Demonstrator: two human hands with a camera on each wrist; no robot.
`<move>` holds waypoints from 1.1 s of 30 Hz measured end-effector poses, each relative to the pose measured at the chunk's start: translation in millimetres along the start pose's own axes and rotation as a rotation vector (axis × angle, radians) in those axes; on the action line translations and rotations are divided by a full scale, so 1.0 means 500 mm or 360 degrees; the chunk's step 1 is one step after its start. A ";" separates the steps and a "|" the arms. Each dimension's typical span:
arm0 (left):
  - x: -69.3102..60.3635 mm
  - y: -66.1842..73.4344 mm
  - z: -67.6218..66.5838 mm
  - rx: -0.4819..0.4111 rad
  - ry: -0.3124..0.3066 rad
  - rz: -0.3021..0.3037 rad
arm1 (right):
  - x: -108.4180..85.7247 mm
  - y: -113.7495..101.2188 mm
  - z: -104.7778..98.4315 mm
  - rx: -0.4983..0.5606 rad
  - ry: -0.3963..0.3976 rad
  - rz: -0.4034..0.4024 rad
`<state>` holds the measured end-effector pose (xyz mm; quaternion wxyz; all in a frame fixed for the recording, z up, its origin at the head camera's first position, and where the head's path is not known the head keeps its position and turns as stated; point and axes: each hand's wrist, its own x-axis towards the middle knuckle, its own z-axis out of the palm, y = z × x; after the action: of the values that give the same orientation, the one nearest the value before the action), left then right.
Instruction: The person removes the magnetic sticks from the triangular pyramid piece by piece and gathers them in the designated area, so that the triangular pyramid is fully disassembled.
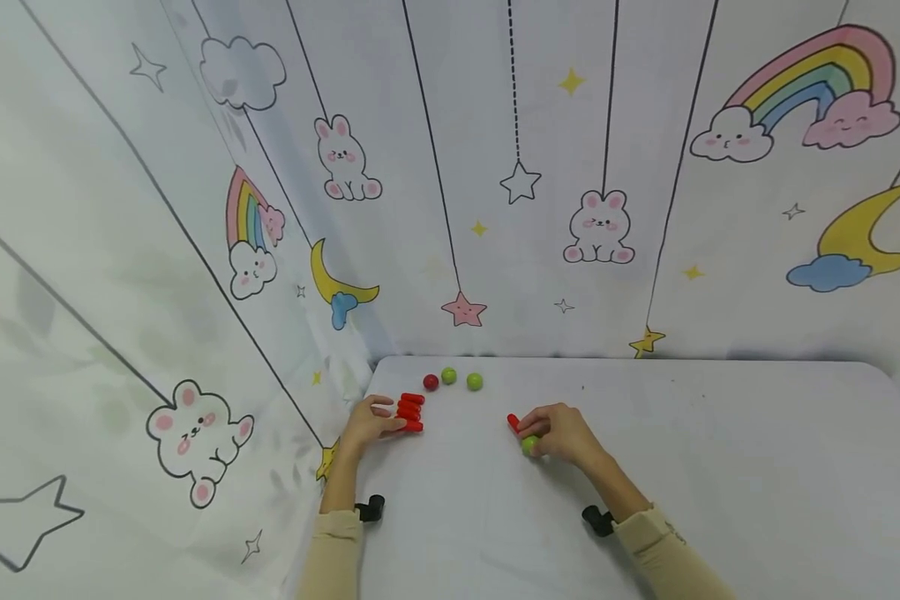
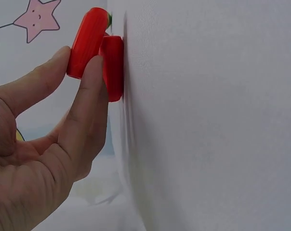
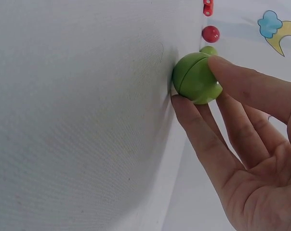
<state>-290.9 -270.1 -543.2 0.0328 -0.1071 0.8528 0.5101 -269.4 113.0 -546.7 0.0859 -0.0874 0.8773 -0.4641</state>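
My left hand (image 1: 367,422) pinches a red cylindrical piece (image 2: 87,43) between thumb and fingers. The piece is tilted, and a bit of green shows behind its far end. Another red piece (image 2: 114,67) lies just beyond it on the table. In the head view several such red pieces (image 1: 409,407) form a row by the left fingertips. My right hand (image 1: 562,432) holds a round green ball (image 3: 194,77) with a seam line, thumb on one side and fingers on the other, at the table surface. One more red piece (image 1: 513,422) sits beside the right fingertips, partly hidden.
A dark red ball (image 1: 431,382), a green ball (image 1: 448,375) and another green ball (image 1: 475,381) rest near the back left of the white-covered table (image 1: 720,483). A patterned white curtain (image 1: 420,208) hangs behind and along the left side.
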 end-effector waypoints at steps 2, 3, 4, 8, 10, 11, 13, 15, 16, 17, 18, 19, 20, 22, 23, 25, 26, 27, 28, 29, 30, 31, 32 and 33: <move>0.001 -0.003 -0.003 0.0012 -0.0004 -0.0004 | -0.001 -0.002 0.000 0.0000 0.0000 -0.0002; 0.002 -0.006 -0.005 0.0023 -0.0004 -0.0005 | -0.001 -0.003 0.000 0.0000 0.0001 -0.0003; 0.004 -0.007 -0.006 0.0029 -0.0007 -0.0009 | -0.002 -0.004 0.000 -0.0003 0.0002 -0.0002; 0.009 -0.015 -0.010 0.0042 -0.0016 -0.0027 | -0.004 -0.006 -0.001 -0.0006 0.0007 0.0002; 0.012 -0.019 -0.012 0.0025 -0.0014 -0.0049 | -0.004 -0.006 -0.001 -0.0007 0.0005 0.0013; 0.012 -0.020 -0.012 0.0022 -0.0020 -0.0045 | -0.005 -0.006 -0.001 -0.0006 0.0004 0.0014; 0.013 -0.021 -0.012 0.0002 -0.0032 -0.0037 | -0.005 -0.004 -0.001 -0.0007 0.0005 0.0017; 0.014 -0.023 -0.011 -0.0030 -0.0039 -0.0046 | -0.006 -0.003 0.000 -0.0004 0.0004 0.0023; 0.015 -0.024 -0.010 -0.0058 -0.0050 -0.0047 | -0.006 -0.003 0.000 -0.0003 0.0002 0.0026; 0.016 -0.025 -0.009 -0.0072 -0.0053 -0.0052 | -0.006 -0.003 0.000 -0.0002 0.0001 0.0024; 0.016 -0.025 -0.008 -0.0086 -0.0049 -0.0068 | -0.005 -0.003 0.000 -0.0003 0.0000 0.0025; 0.016 -0.025 -0.007 -0.0100 -0.0042 -0.0078 | -0.005 -0.002 0.000 -0.0007 -0.0005 0.0020; 0.016 -0.024 -0.006 -0.0106 -0.0035 -0.0084 | -0.005 -0.002 0.000 -0.0004 -0.0011 0.0021; 0.016 -0.023 -0.005 -0.0090 -0.0008 -0.0087 | -0.004 -0.002 -0.002 0.0002 -0.0026 0.0011; 0.015 -0.021 -0.004 -0.0096 -0.0001 -0.0090 | -0.004 -0.001 -0.002 0.0007 -0.0036 0.0003; 0.014 -0.021 -0.003 -0.0116 0.0013 -0.0089 | -0.003 0.001 -0.004 0.0022 -0.0061 -0.0016; 0.013 -0.021 -0.002 -0.0120 0.0017 -0.0091 | -0.003 0.002 -0.005 0.0037 -0.0075 -0.0018; 0.013 -0.021 -0.002 -0.0120 0.0027 -0.0094 | -0.002 0.003 -0.006 0.0046 -0.0087 -0.0029; 0.012 -0.021 -0.001 -0.0137 0.0026 -0.0095 | -0.003 0.003 -0.007 0.0054 -0.0100 -0.0035; 0.012 -0.021 0.000 -0.0143 0.0025 -0.0099 | -0.003 0.004 -0.008 0.0062 -0.0109 -0.0042; 0.011 -0.021 0.001 -0.0129 0.0035 -0.0098 | -0.003 0.004 -0.009 0.0066 -0.0117 -0.0048; 0.011 -0.021 0.002 -0.0132 0.0041 -0.0101 | -0.003 0.004 -0.010 0.0073 -0.0123 -0.0054; 0.011 -0.020 0.002 -0.0126 0.0049 -0.0101 | -0.002 0.004 -0.010 0.0081 -0.0130 -0.0058; 0.011 -0.020 0.003 -0.0115 0.0058 -0.0096 | -0.002 0.005 -0.010 0.0081 -0.0131 -0.0068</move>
<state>-294.4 -274.2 -553.2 0.0287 -0.1431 0.8306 0.5374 -269.9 118.6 -545.8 0.1142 -0.1228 0.8589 -0.4839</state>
